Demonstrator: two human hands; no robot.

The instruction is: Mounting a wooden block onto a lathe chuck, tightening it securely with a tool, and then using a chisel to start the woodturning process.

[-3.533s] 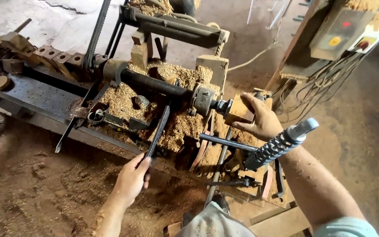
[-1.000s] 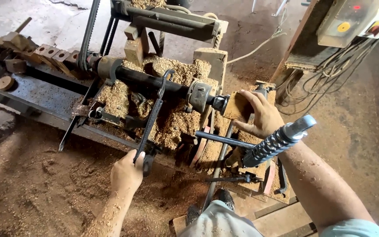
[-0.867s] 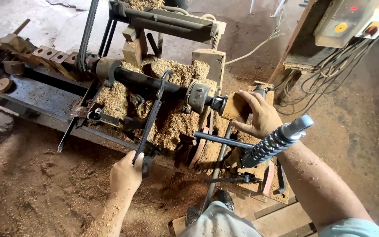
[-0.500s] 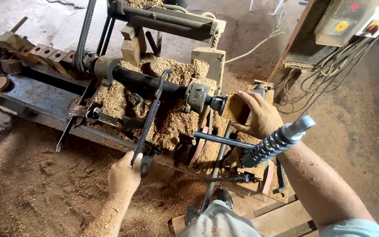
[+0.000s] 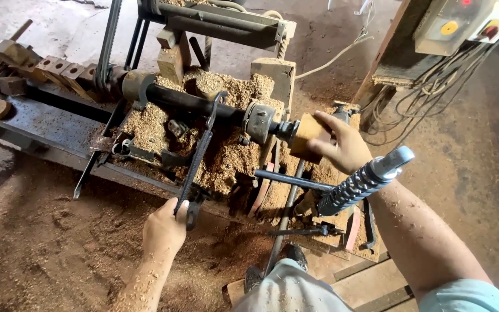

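A wood lathe (image 5: 203, 104) buried in sawdust runs across the middle of the view. My left hand (image 5: 164, 230) grips the lower end of a long dark metal lever (image 5: 198, 155) that reaches up to the lathe's shaft. My right hand (image 5: 342, 144) presses a small wooden block (image 5: 306, 134) against the metal chuck (image 5: 259, 122) at the shaft's right end. A metal handle with a ribbed spring-like grip (image 5: 360, 184) sticks up just below my right forearm.
An electrical box with coloured buttons (image 5: 463, 23) and hanging wires (image 5: 428, 86) is at the upper right. Wooden pieces (image 5: 7, 58) lie on the lathe bed at the left. Sawdust covers the floor (image 5: 41, 248). Wooden boards (image 5: 365, 283) lie under my feet.
My left hand has taken hold of the dark lever and drawn its lower end towards me. My right hand stays on the wooden block at the chuck.
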